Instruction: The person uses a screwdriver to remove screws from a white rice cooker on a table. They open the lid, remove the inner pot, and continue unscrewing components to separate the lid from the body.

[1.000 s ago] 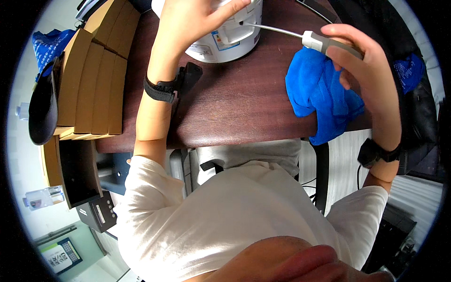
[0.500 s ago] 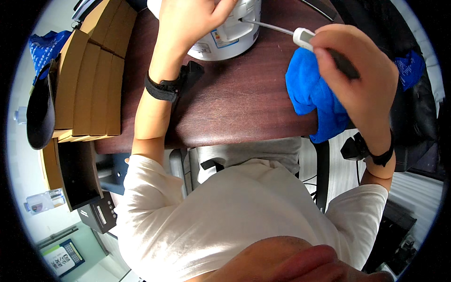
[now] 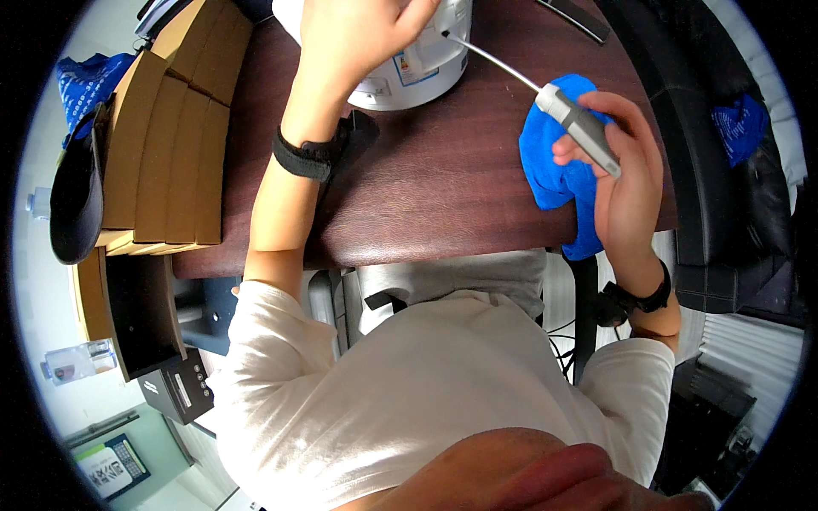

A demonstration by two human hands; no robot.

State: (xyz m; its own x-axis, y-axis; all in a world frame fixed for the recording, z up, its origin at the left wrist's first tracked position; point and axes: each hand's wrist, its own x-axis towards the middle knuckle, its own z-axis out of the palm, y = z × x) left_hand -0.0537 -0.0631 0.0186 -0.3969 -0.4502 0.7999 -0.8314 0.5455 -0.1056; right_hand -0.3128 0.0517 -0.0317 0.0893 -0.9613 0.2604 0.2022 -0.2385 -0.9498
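Note:
My right hand [image 3: 632, 183] has its fingers curled around the grey and white handle of a screwdriver [image 3: 579, 123]. Its thin metal shaft slants up to the left, and the tip is at a small dark hole in the side of a rounded white appliance [image 3: 456, 72]. The appliance stands at the far edge of view and is partly cut off. My left hand [image 3: 354, 38] lies over the appliance, gripping it, with the thumb stretched to the right; the other fingers are out of frame. Below the screwdriver handle, a blue cloth [image 3: 545, 175] hangs over the table's near edge.
The dark reddish-brown table [image 3: 426, 204] spans the middle. Several cardboard boxes [image 3: 179, 162] line its left side, with a black cap [image 3: 77, 200] beside them. A dark flat bar [image 3: 579, 19] lies at the far right, and a black padded chair [image 3: 694, 170] stands beyond.
My right hand has turned and loosened, moving left and lower, so more of the screwdriver handle shows. The handle now tilts lower. My left hand and the appliance have shifted slightly.

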